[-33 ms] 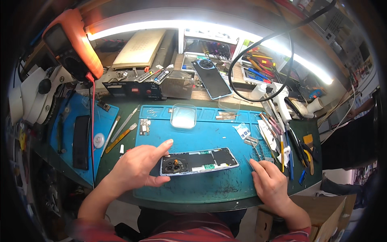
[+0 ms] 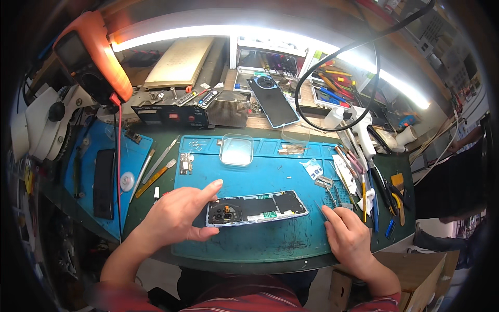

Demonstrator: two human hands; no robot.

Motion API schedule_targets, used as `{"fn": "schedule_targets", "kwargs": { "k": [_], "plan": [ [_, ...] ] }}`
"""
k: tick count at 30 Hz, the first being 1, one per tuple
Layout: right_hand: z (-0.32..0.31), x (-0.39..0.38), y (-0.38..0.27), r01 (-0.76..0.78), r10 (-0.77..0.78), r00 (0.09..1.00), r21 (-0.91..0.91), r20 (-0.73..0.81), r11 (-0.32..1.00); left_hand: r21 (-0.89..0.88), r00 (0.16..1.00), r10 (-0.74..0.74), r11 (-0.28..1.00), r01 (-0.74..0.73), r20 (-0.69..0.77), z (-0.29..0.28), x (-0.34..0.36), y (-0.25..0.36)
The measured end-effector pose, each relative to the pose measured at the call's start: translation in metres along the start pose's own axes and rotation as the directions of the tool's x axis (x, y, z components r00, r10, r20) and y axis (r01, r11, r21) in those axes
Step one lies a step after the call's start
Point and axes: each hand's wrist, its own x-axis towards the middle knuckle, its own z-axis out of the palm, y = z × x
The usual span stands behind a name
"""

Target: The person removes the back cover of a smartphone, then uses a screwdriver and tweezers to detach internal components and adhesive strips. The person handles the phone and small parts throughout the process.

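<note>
An opened phone (image 2: 257, 209) lies on the blue work mat (image 2: 234, 247), its back off and its insides showing. The camera module is at its left end, with a dark battery area in the middle. My left hand (image 2: 179, 216) is around that left end, thumb and forefinger spread wide apart; whether they touch the frame I cannot tell. Just past the phone's right end, my right hand (image 2: 347, 234) is closed in a pinch on thin metal tweezers (image 2: 318, 205). Only their fine tip shows; the rest is hidden by the fingers.
Behind the phone stands a clear plastic dish (image 2: 236, 150). Blades and hand tools (image 2: 332, 190) crowd the right side. Another phone (image 2: 105, 182) lies on the left mat, and a phone back cover (image 2: 273, 101) leans at the rear. An orange multimeter (image 2: 91, 57) hangs upper left.
</note>
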Motion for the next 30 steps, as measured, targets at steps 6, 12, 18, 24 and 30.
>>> {"fn": "schedule_targets", "kwargs": {
  "k": [6,12,18,24,30],
  "plan": [
    [0.0005,0.0003,0.0008,-0.015,0.015,1.000,0.000,0.025,1.000,-0.010,1.000,-0.020,1.000,0.020,0.004,0.0001,0.0003,-0.0018],
    [0.0008,0.0004,0.0017,-0.016,0.016,1.000,-0.008,0.025,1.000,-0.006,0.999,-0.033,0.999,0.033,-0.003,0.0017,0.0003,-0.0031],
    [0.0007,0.0004,0.0023,-0.008,0.008,0.999,-0.012,0.031,1.000,-0.016,0.999,-0.046,0.999,0.045,-0.006,0.0022,0.0006,-0.0041],
    [0.0006,0.0021,-0.0004,-0.003,0.004,0.999,-0.013,0.037,1.000,-0.052,0.994,-0.105,0.993,0.107,0.029,0.0009,-0.0038,-0.0049],
    [-0.0027,0.0014,-0.0018,-0.031,0.032,0.999,-0.033,0.025,0.999,-0.019,0.996,-0.085,0.996,0.085,0.023,0.0004,0.0028,-0.0040]
  ]
}}
